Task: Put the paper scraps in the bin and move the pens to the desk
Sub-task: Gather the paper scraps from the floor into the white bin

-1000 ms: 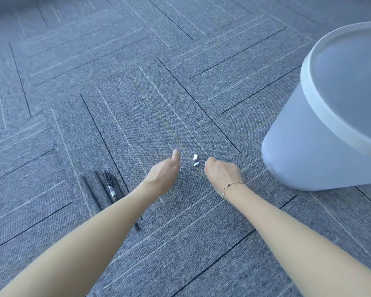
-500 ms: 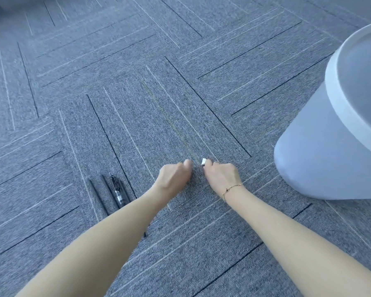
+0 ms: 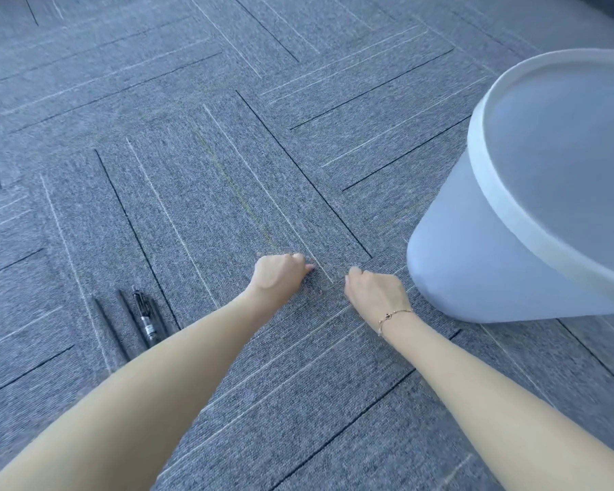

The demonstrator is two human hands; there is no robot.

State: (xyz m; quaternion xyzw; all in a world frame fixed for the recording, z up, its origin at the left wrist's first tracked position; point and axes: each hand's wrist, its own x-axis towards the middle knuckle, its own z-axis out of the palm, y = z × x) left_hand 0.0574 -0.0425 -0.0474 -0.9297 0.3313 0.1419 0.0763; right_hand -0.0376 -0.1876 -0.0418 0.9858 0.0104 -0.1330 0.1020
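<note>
1. The left hand (image 3: 279, 274) lay knuckles-up on the carpet (image 3: 227, 164) with its fingers curled under; whether it had hold of anything could not be told, as the palm side was hidden.
2. The right hand (image 3: 376, 294), with a thin bracelet (image 3: 392, 315) at the wrist, lay just beside it, fingers likewise curled down; its contents could not be made out either.
3. No paper scraps showed on the bare strip of carpet between the two hands. My judgement was that any scraps were inside the closed fingers, but the view did not prove it.
4. The bin (image 3: 511, 242) stood to the right of both hands, its white rim (image 3: 490, 193) tilted toward the camera and its mouth well above hand level. The right hand was the nearer one, close to the bin's foot; the left hand would have had to cross further over.
5. So the coming move, as I judged it, turned on lifting up and rightward over that rim.
6. The pens (image 3: 135, 320) lay on the carpet left of the left forearm, side by side, long axes running away from the person and leaning slightly left. They looked slim and dark, one with a clear barrel and a clip; their exact number was unclear.
7. The left hand was nearer to them. No desk was in view.
</note>
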